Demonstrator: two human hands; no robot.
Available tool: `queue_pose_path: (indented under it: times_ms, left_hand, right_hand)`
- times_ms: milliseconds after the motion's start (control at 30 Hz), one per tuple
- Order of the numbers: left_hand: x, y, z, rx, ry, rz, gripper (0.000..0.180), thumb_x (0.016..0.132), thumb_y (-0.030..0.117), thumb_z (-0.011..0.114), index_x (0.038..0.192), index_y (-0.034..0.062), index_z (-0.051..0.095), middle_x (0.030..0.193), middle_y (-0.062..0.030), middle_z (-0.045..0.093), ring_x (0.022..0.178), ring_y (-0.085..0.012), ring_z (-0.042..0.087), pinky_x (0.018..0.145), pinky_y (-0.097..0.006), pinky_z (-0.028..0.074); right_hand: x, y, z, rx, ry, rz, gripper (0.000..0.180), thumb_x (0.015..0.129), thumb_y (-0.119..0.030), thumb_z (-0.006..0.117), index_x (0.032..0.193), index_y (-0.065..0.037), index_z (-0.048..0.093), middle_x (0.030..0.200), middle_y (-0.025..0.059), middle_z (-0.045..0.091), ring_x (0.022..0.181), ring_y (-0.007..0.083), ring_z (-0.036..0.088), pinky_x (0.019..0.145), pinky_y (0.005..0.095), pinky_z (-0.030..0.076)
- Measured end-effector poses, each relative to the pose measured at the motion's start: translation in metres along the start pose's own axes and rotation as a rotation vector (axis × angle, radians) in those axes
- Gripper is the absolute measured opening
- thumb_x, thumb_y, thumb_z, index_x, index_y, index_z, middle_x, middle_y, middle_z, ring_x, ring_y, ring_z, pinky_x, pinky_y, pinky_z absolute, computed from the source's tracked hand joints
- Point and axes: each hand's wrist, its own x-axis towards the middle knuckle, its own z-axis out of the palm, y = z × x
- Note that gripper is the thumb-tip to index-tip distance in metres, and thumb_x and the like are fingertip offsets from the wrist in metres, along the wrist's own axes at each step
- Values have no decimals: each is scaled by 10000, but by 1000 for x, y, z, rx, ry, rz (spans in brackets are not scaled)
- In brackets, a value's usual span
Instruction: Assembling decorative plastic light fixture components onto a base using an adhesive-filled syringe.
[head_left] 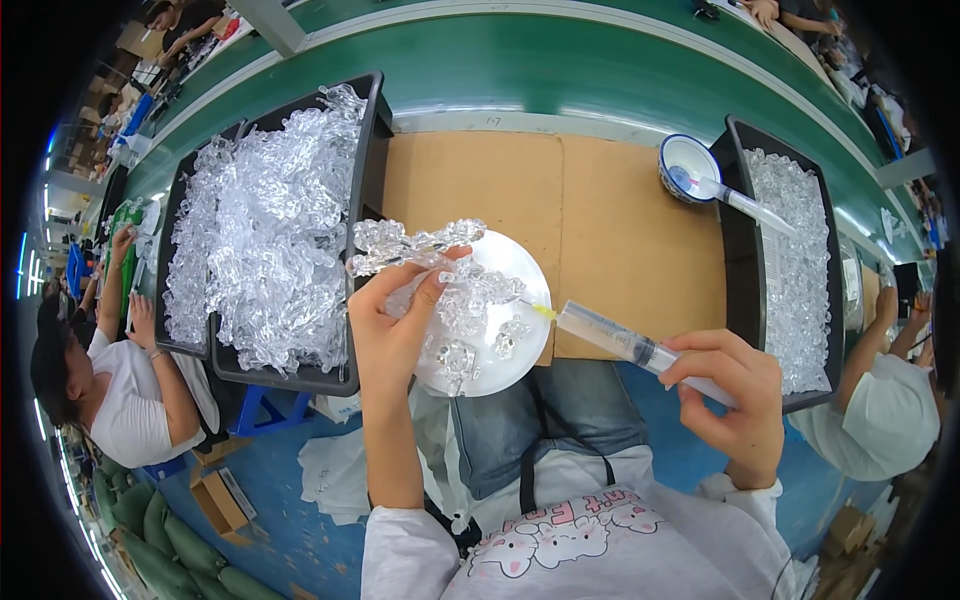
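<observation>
Between the thumb and fingers of my left hand [400, 310] are clear plastic pieces [420, 243], shaped like bunches of beads or flowers. They are held above a white round plate [525, 370], where more clear pieces [457, 362] lie. My right hand [730, 385] grips a syringe [610, 335] with a yellow tip. That tip points left and lies close to the clear pieces by my left hand; I cannot tell whether it touches them. The fingers of my right hand wrap round the syringe's rear part.
At left, black bins [375, 150] are heaped with clear pieces; another black bin [740, 150] stands at right. A blue-and-white bowl [690, 150] with a second syringe [745, 205] sits beside it. Brown cardboard [640, 250] covers the table. Co-workers [140, 390] sit on both sides.
</observation>
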Motion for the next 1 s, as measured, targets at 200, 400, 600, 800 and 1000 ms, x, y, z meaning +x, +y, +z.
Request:
queue_pose_path:
  times_ms: [200,400,600,800,1000]
  left_hand:
    - [0,-1,1,-40,-9,-19,131,805,40,654,900,-50,662,827,-51,652,791,-90,537,744,-235,418]
    - [1,-7,1,-25,-33,6,140,814,45,644,916,-49,662,883,-70,671,807,-94,545,769,-237,423]
    - [7,-8,-1,-117,-8,-3,183,823,58,638,973,-43,662,945,-90,673,878,-116,572,824,-256,433]
    - [6,-6,-2,-102,51,-22,270,795,-22,549,1054,-61,614,1004,-154,649,970,-204,606,889,-334,453]
    - [5,-8,-2,-92,46,3,272,788,-29,554,1051,-66,613,1011,-160,647,983,-213,605,893,-334,453]
  right_hand:
    - [0,-1,0,-8,-12,21,238,552,42,544,740,-67,640,864,99,647,615,176,626,545,240,474]
    - [0,0,4,7,15,28,234,555,40,553,743,-69,640,865,98,648,638,184,628,561,247,476]
    - [-4,6,0,134,33,18,234,556,41,563,751,-59,646,872,112,649,656,179,632,572,248,475]
    - [-8,4,4,194,-34,74,223,548,42,568,733,-55,647,868,115,650,648,183,631,590,237,475]
    - [-7,3,4,103,-65,29,251,593,51,587,790,-85,663,891,69,647,560,130,601,506,225,462]
